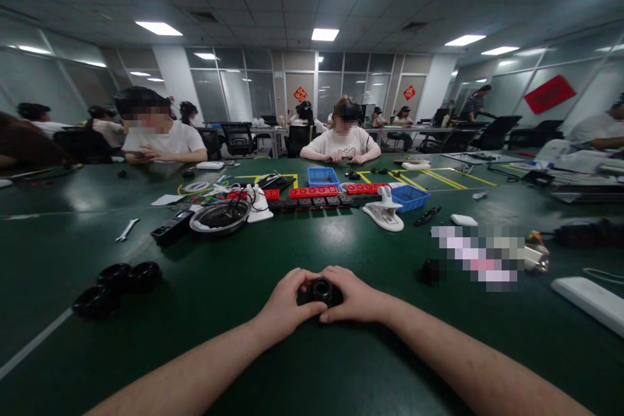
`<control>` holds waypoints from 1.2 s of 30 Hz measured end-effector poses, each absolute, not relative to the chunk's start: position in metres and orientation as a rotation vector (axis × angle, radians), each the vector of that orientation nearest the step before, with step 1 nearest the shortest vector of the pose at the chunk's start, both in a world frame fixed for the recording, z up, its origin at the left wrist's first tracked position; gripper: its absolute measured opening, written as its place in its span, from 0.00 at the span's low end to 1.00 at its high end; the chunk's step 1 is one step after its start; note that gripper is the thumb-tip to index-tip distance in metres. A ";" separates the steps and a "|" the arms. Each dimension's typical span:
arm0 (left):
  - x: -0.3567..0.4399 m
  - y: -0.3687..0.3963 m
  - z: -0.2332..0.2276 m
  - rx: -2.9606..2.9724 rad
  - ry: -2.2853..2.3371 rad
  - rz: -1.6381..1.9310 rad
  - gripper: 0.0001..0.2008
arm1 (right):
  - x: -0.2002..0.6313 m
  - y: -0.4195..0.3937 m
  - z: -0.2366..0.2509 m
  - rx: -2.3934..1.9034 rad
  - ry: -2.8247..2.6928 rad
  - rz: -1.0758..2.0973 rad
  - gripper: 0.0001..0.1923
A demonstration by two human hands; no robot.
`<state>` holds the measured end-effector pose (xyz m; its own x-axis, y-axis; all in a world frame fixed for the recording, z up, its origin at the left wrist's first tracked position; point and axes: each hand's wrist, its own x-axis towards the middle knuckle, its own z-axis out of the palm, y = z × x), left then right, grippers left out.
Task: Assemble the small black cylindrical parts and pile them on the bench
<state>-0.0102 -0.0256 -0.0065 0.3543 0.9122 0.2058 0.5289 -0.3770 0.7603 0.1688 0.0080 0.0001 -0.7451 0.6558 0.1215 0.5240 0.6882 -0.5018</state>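
Left hand [285,305]: curled round the left side of a small black round part [322,290], fingers bent over its top edge, forearm lying in from the lower left.
Right hand [355,296]: closed on the right side of the same part, thumb underneath, fingers over the top.
Hands together: they meet on the part and grip it between them, fingertips nearly touching above it.
Black round part: held low over the green counter [205,312], straight ahead of the person, with its open ring facing up; whether it rests on the surface I cannot tell.
Left of the hands: three black wheels [117,286] lie in a cluster on the counter, well apart from the hands.
Further back, left: a small wrench [127,229], a black block [171,227] and a round metal dish [219,216] with cables in it.
Middle of the counter: a row of red strips [313,192] with dark pieces in front, a blue tray [323,176] behind them and another blue tray [409,197] to the right.
Near the second tray: a white clamp stand [385,211].
Right edge: a long white bar [587,299] lies flat.
Across the counter: two seated people in white shirts, hands resting on their side.
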 end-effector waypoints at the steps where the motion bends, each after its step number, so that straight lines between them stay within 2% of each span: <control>1: -0.011 -0.025 -0.006 2.044 1.226 0.834 0.16 | 0.171 0.011 0.002 -0.876 -2.622 0.727 0.26; 7: -0.012 -0.025 -0.004 2.074 1.186 0.765 0.20 | 0.178 0.020 0.008 -0.638 -2.622 1.001 0.20; 17: -0.009 -0.029 -0.001 2.036 1.215 0.792 0.17 | 0.177 0.018 0.006 -0.783 -2.607 0.963 0.19; 20: -0.005 -0.034 -0.001 1.978 1.272 0.840 0.16 | 0.172 0.011 0.000 -0.991 -2.567 0.846 0.20; 24: -0.001 -0.039 -0.003 1.925 1.380 0.895 0.14 | 0.158 -0.002 -0.010 -1.297 -2.489 0.452 0.22; 28: -0.002 -0.038 -0.005 1.924 1.385 0.917 0.14 | 0.150 -0.009 -0.011 -1.376 -2.478 0.243 0.23; 32: -0.006 -0.034 -0.002 1.966 1.298 0.876 0.15 | 0.159 -0.003 -0.002 -1.137 -2.558 0.470 0.26; 36: -0.008 -0.033 0.003 2.020 1.196 0.788 0.18 | 0.174 0.011 0.006 -0.829 -2.640 0.859 0.23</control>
<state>-0.0082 -0.0325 0.0028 0.4022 0.9005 0.1655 0.5073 -0.3697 0.7785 0.1739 0.0109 0.0064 -0.8090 0.5853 0.0537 0.4417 0.6657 -0.6014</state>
